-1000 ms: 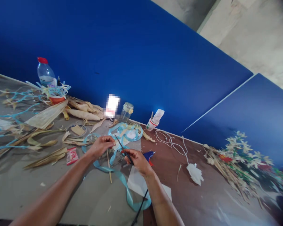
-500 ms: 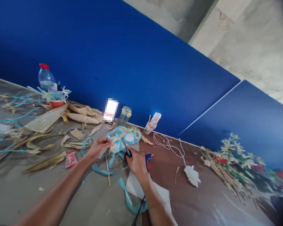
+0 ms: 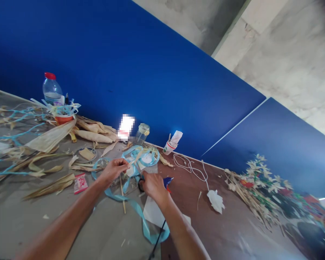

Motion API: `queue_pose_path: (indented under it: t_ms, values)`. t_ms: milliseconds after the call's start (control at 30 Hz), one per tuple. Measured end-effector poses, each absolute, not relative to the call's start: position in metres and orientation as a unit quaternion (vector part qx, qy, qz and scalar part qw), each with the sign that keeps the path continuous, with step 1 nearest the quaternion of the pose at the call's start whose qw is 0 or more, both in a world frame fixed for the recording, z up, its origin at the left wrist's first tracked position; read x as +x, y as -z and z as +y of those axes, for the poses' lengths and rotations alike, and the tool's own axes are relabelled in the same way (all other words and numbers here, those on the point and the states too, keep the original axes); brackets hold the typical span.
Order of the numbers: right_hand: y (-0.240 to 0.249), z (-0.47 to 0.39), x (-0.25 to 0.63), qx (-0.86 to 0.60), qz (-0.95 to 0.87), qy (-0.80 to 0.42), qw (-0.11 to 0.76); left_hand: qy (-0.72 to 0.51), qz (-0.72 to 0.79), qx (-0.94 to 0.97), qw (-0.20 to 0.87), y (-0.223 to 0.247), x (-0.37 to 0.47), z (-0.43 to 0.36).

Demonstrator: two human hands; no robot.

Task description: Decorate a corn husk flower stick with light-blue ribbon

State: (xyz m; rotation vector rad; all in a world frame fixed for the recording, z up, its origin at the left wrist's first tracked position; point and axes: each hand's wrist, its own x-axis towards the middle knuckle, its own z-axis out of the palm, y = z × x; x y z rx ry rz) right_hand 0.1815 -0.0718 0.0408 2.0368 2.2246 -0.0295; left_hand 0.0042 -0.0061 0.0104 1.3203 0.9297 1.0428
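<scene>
My left hand (image 3: pixel 115 172) is closed in a pinch on a thin pale strip (image 3: pixel 137 157), which looks like corn husk and slants up to the right. Close beside it, my right hand (image 3: pixel 154 187) is wrapped round a pair of scissors (image 3: pixel 141 185). A black handle loop shows at the fingers; the blades are hard to make out against the clutter. Behind and below both hands, light blue ribbon (image 3: pixel 137 209) lies in loose loops and trails toward the front of the table. A thin stick (image 3: pixel 122 195) lies under my left hand.
Dried husks (image 3: pixel 94 135) and a red-capped bottle (image 3: pixel 52 90) are at the left. A clear jar (image 3: pixel 142 134), a paper cup (image 3: pixel 169 147) and a white cable (image 3: pixel 188 166) line the blue partition (image 3: pixel 151 72). A blue glue gun (image 3: pixel 167 181) lies by my right hand; artificial flowers (image 3: pixel 265 177) are farther right.
My right hand has turned and shifted slightly left with the scissors, and the blades show less. My left hand keeps its pinch. The view has shifted a little to the right.
</scene>
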Motion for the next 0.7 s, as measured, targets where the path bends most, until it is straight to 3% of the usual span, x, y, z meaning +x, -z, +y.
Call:
queue_pose_path:
  t_ms: [200, 500, 700]
  values:
    - [-0.060, -0.071, 0.175, 0.646, 0.757, 0.035, 0.095, -0.442, 0.399, 0.571, 0.566, -0.010, 0.005, -0.005]
    - [-0.071, -0.075, 0.181, 0.636, 0.767, 0.050, 0.072, -0.458, 0.409, 0.557, 0.558, -0.018, 0.006, -0.010]
    - [-0.072, -0.078, 0.176, 0.631, 0.757, 0.083, 0.145, -0.457, 0.420, 0.558, 0.550, -0.014, 0.008, -0.007]
